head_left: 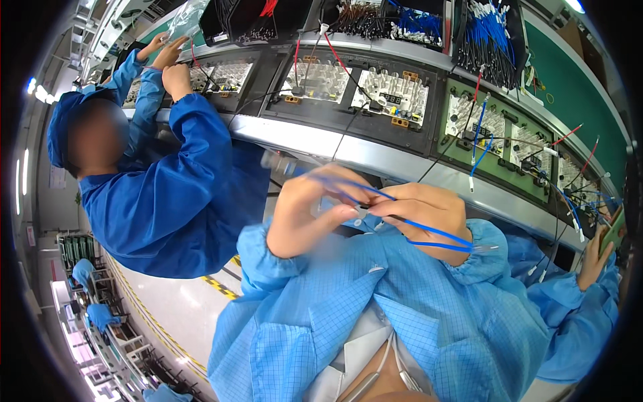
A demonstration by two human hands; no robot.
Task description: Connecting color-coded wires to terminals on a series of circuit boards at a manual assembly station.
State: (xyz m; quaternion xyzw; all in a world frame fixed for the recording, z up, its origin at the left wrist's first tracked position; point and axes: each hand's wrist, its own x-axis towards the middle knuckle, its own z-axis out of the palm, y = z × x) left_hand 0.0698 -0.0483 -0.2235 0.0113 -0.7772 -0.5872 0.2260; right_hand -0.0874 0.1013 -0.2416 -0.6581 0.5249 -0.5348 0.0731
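In front of my chest, both hands hold thin blue wires (437, 232). My left hand (309, 209) is closed in a pinch on them, thumb against fingertips, and its outer side is smeared by motion. My right hand (431, 213) meets it fingertip to fingertip, also pinching the wires. Their ends stick out past my right wrist and carry small pale terminals. Something small and dark shows between the fingertips, too hidden to name. Beyond my hands, a circuit board (396, 98) with a digit display sits in a dark fixture on the line.
A metal rail (295, 137) edges the line. Behind it a green fixture (439, 144) holds more boards with loose wires. Bins of blue wires (487, 35) and brown wires (365, 19) stand at the back. A co-worker in blue (161, 181) works at left; another person's hand (592, 262) holds a green board at right.
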